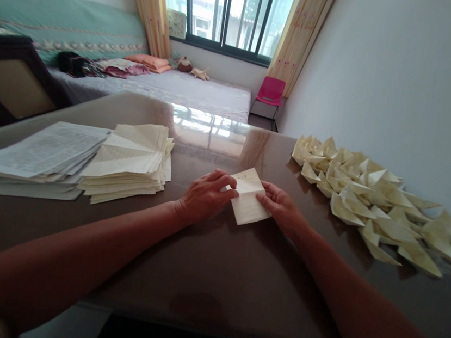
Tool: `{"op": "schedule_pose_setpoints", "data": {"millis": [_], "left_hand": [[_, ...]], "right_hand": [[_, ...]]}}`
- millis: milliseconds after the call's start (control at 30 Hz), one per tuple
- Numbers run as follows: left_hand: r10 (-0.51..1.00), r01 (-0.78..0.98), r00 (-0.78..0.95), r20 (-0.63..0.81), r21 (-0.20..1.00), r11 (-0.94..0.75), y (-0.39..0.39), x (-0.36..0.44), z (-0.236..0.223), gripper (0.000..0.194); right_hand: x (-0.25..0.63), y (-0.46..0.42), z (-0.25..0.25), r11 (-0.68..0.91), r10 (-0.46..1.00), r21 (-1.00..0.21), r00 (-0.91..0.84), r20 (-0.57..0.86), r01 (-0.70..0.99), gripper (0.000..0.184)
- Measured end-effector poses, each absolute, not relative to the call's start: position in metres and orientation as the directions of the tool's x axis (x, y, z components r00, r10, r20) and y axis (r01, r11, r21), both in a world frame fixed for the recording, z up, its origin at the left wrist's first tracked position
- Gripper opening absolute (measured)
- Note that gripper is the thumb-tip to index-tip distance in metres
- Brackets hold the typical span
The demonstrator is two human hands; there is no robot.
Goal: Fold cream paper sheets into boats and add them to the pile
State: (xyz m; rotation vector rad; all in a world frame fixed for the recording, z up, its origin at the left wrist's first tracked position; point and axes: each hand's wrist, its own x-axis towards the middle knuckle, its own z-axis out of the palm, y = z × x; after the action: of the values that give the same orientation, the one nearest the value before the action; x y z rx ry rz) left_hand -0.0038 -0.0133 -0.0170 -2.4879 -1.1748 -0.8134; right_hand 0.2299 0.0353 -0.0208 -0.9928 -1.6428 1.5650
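Here, our right hand (284, 206) clamps a folded cream sheet (248, 202) over the middle of the glossy brown tabletop (196, 275); our left hand (208, 197) curls at the sheet's edge, pinching or not we cannot tell. We have a cream paper stack (131, 152) on the tabletop's left, boat-like folded papers (348, 206) on its right.

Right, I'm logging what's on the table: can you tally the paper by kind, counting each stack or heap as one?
White paper stack: 1
Cream paper stack: 1
Heap of folded paper shapes: 1
Cream paper piece held in the right hand: 1
Total: 4
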Motion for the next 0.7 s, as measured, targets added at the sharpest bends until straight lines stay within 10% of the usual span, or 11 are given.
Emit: {"op": "schedule_pose_setpoints", "data": {"millis": [200, 367, 500, 700], "left_hand": [[0.620, 0.717, 0.643, 0.450, -0.068, -0.694, -0.009, -0.007, -0.023, 0.025], [0.640, 0.714, 0.613, 0.463, 0.022, -0.700, -0.012, -0.007, -0.023, 0.027], [0.626, 0.664, 0.660, 0.415, 0.068, -0.745, -0.015, -0.004, -0.021, 0.028], [0.596, 0.586, 0.732, 0.330, 0.142, -0.798, -0.018, -0.011, -0.014, 0.027]], "right_hand": [[0.239, 0.037, -0.015, 0.531, 0.839, -0.642, -0.452, 0.303, 0.554, 0.051], [0.234, 0.017, 0.002, 0.846, 0.532, -0.261, -0.776, 0.340, 0.465, 0.061], [0.233, 0.011, 0.005, 0.882, 0.461, -0.238, -0.851, 0.252, 0.408, 0.021], [0.236, 0.017, 0.001, 0.843, 0.478, -0.373, -0.858, 0.189, 0.388, 0.018]]}}
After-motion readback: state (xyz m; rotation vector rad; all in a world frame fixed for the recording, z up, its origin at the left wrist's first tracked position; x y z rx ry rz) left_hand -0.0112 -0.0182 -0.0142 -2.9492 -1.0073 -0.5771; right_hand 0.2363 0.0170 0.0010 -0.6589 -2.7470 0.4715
